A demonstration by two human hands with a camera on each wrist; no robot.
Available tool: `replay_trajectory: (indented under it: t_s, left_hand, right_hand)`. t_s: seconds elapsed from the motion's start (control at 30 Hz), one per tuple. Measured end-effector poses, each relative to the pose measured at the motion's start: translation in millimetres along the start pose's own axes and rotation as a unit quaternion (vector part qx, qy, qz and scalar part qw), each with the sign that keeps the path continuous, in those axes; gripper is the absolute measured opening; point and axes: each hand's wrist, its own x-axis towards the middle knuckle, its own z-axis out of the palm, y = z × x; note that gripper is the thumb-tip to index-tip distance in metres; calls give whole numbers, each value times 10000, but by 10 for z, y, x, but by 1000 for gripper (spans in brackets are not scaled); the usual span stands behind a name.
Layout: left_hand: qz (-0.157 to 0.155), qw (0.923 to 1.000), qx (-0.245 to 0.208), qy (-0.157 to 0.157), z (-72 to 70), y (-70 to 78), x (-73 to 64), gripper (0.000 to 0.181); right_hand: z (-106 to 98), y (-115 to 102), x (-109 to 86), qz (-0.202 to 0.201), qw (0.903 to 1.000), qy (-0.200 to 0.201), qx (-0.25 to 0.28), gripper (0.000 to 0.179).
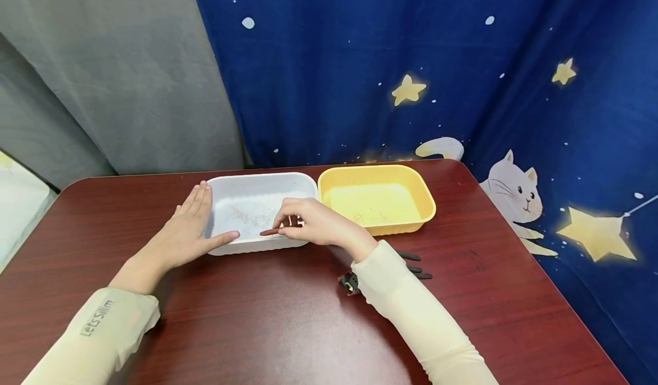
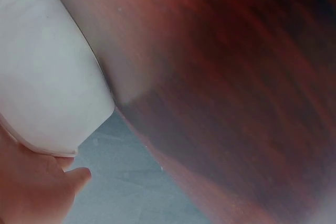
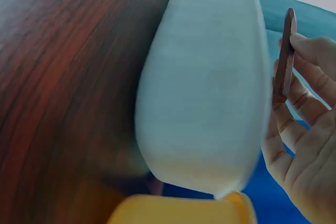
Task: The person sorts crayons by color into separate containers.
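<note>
My right hand [image 1: 321, 220] pinches a thin reddish-brown strip with a pointed end [image 1: 269, 232] between thumb and fingers. It is over the near rim of a white plastic basket [image 1: 247, 247]. In the right wrist view the strip [image 3: 284, 59] stands out beside the basket's wall, its lower end partly behind the fingers. My left hand [image 1: 180, 233] lies along the basket's left end with straight fingers, its thumb reaching over the near rim. The left wrist view shows that hand [image 2: 37, 184] against the white wall [image 2: 47, 77]. Small dark specks are scattered on the basket's floor.
A yellow basket [image 1: 377, 171] adjoins the white one on the right. Near my right sleeve lie a small black piece with a light eye-like mark [image 1: 350, 282] and several dark thin strips [image 1: 420, 273], partly covered by the sleeve. A curtain [image 1: 329, 88] hangs behind the brown table [image 1: 247, 316].
</note>
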Motion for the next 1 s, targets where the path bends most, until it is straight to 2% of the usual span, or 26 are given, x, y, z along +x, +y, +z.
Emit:
replay_trajectory:
  t_s: [0.3, 0.5, 1.0]
  left_hand:
    - [0, 10000, -12, -16, -19, 9, 11, 117]
    - [-30, 10000, -40, -48, -12, 17, -10, 116]
    - [-64, 10000, -8, -34, -21, -1, -23, 117]
  right_hand:
    - [77, 157, 350, 176, 9996, -76, 195, 9]
    - [151, 234, 549, 423, 9981, -373, 252, 10]
    - [294, 343, 726, 1022, 9904, -916, -161, 7]
